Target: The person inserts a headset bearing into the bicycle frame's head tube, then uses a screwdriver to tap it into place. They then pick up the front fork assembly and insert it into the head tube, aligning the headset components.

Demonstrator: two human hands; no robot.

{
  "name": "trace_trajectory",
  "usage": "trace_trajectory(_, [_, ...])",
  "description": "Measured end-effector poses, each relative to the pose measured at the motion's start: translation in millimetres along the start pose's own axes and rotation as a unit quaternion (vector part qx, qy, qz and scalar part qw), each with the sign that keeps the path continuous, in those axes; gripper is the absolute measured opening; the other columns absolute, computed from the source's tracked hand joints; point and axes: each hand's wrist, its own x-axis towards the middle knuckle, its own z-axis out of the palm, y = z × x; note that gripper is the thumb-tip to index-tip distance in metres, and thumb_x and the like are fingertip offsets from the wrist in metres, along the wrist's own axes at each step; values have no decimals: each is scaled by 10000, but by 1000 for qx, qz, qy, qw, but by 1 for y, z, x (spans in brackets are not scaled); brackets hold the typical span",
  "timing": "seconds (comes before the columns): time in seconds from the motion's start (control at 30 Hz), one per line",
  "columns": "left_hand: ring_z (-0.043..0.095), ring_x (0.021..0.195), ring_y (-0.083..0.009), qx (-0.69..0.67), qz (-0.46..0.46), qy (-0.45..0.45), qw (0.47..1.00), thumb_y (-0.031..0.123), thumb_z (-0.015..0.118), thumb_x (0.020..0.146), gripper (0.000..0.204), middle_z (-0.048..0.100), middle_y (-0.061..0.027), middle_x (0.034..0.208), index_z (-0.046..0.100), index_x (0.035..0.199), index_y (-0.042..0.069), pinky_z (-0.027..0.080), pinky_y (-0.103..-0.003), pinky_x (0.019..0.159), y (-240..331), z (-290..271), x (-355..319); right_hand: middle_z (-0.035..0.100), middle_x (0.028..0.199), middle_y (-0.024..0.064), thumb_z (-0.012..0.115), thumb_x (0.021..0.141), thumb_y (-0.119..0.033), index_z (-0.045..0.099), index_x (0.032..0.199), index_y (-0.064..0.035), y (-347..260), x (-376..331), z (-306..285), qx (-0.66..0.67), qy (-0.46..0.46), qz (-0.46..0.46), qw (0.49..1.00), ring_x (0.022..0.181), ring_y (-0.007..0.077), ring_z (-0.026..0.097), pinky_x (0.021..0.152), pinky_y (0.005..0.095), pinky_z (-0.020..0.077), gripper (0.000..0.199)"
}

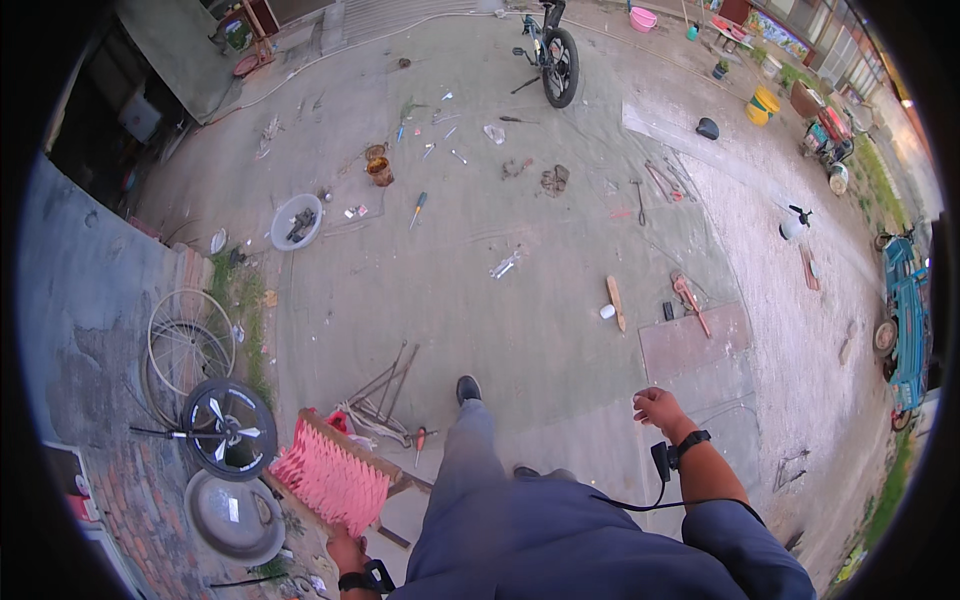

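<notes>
At the lower left, a small stool (335,470) with a pink woven seat and wooden frame stands tilted in view. My left hand (346,552) is closed round the near corner of its seat edge. My right hand (658,408) hangs out to the right above the ground, its fingers curled in and no object showing in them. Long metal rods (388,385) lie just beyond the stool, beside a red-handled screwdriver (420,442). My left shoe (468,389) is planted ahead on the green ground sheet (450,310).
Ahead are wrenches (505,265), a blue-handled screwdriver (417,208), a white basin (297,222) and a rusty can (379,170). A bicycle (558,60) stands far off. Left, wheels (228,430) and a grey basin (235,515) lie by the wall. A red pipe wrench (690,300) lies right.
</notes>
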Motion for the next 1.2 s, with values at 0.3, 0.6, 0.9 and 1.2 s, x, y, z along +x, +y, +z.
trace_trajectory(0.3, [518,490,-148,-4,85,-115,990,182,650,913,207,593,-41,733,594,1015,11,382,-297,403,203,188,70,685,955,67,650,945,-230,638,1154,-13,-138,57,19,74,50,23,996,766,183,704,676,303,548,301])
trace_trajectory(0.6, [511,472,-159,135,133,-88,978,215,670,879,225,571,-45,685,593,924,8,405,-334,405,345,347,90,683,952,73,663,945,-226,640,1157,-4,-249,193,2,89,66,87,990,740,186,704,634,299,554,307])
trace_trajectory(0.9, [577,483,-212,263,226,-109,931,278,687,858,334,615,-100,692,597,901,-40,445,-360,406,463,447,89,683,934,56,675,934,-243,637,1158,3,-500,381,-12,84,19,-24,996,739,168,699,628,296,549,334])
trace_trajectory(1.2, [574,463,-224,314,216,-151,912,165,657,878,220,591,-115,684,584,863,-42,446,-375,394,622,647,155,704,935,85,686,921,-256,665,1148,16,-694,529,6,87,37,-39,995,735,177,707,616,302,554,355])
